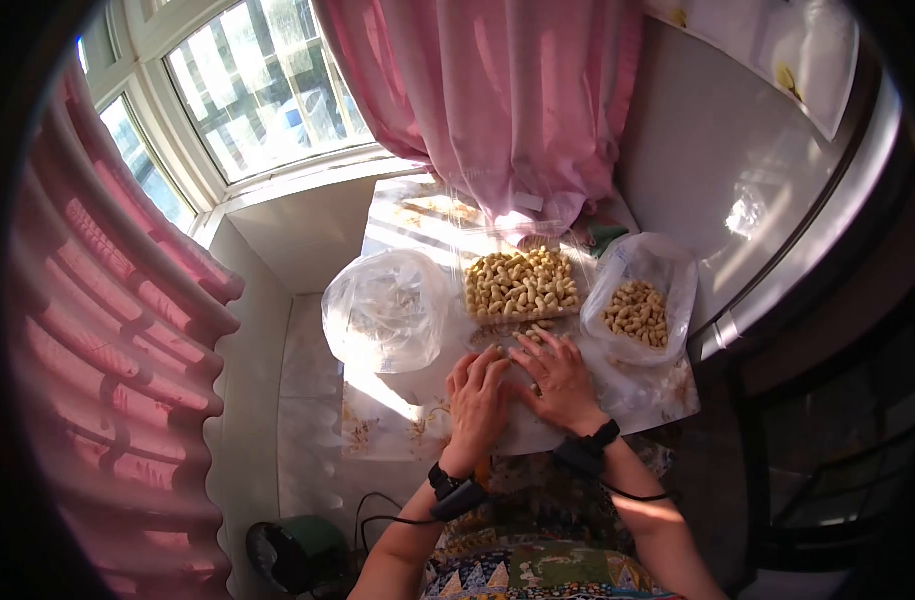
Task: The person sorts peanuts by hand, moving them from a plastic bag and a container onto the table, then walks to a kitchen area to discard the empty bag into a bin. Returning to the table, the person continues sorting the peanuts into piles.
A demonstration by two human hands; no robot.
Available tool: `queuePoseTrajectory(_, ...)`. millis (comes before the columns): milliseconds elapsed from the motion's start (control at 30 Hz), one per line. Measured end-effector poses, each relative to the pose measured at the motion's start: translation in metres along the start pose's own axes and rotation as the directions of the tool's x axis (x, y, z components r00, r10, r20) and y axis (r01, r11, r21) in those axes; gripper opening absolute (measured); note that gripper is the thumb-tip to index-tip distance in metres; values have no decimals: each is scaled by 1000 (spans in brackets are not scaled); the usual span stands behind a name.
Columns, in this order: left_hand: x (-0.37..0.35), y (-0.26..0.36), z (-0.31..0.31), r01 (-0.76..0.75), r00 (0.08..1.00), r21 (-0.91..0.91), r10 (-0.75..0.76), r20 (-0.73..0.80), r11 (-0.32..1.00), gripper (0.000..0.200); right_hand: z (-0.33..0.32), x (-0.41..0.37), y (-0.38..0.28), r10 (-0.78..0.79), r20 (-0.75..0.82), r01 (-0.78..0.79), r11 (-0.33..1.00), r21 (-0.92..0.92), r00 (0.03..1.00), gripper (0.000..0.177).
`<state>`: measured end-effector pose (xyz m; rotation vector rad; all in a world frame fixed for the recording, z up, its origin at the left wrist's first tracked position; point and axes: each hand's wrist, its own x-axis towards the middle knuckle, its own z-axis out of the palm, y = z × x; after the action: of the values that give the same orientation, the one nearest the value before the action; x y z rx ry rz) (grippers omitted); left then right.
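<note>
Both my hands rest low over the table, side by side, in front of a clear plastic box (468,312) heaped with peanuts (523,283). My left hand (476,402) has its fingers bent and slightly apart, with what looks like a peanut by the fingertips. Spread fingers of my right hand (560,388) reach toward a few loose peanuts (534,329) lying just before the box. The thumbs come close together; what lies under the palms is hidden. To the right, an open clear plastic bag (685,268) contains more peanuts (638,315).
A puffed-up clear plastic bag (388,312) stands on the table's left side. The table (388,430) has a pale patterned cover. A pink curtain (518,110) hangs behind it, and a round dark device (293,553) sits on the floor at lower left.
</note>
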<state>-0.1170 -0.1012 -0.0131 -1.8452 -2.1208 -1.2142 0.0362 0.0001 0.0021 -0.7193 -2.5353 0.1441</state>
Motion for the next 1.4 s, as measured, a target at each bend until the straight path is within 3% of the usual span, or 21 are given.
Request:
queuePoseTrajectory(500, 0, 2, -3, -23, 1000, -30, 23, 3, 999, 38, 2, -3, 4, -74, -52, 80, 988, 129, 996, 33)
queuePoseTrajectory(833, 3, 5, -4, 20, 1000, -48, -20, -3, 999, 41, -2, -3, 3, -95, -106, 118, 966, 231, 990, 31)
queuePoseTrajectory(1133, 2, 3, -5, -31, 1000, -55, 31, 3, 998, 41, -9, -4, -1, -124, -161, 166, 944, 283, 979, 24)
queuePoseTrajectory(1233, 4, 5, -6, 23, 1000, -107, -23, 5, 994, 37, -7, -4, -1, -102, -179, 150, 948, 279, 978, 21)
queuePoseTrajectory(1400, 2, 0, -3, 61, 990, -95, -72, -119, 994, 33, -3, -7, 0, 52, -236, 15, 961, 276, 970, 19)
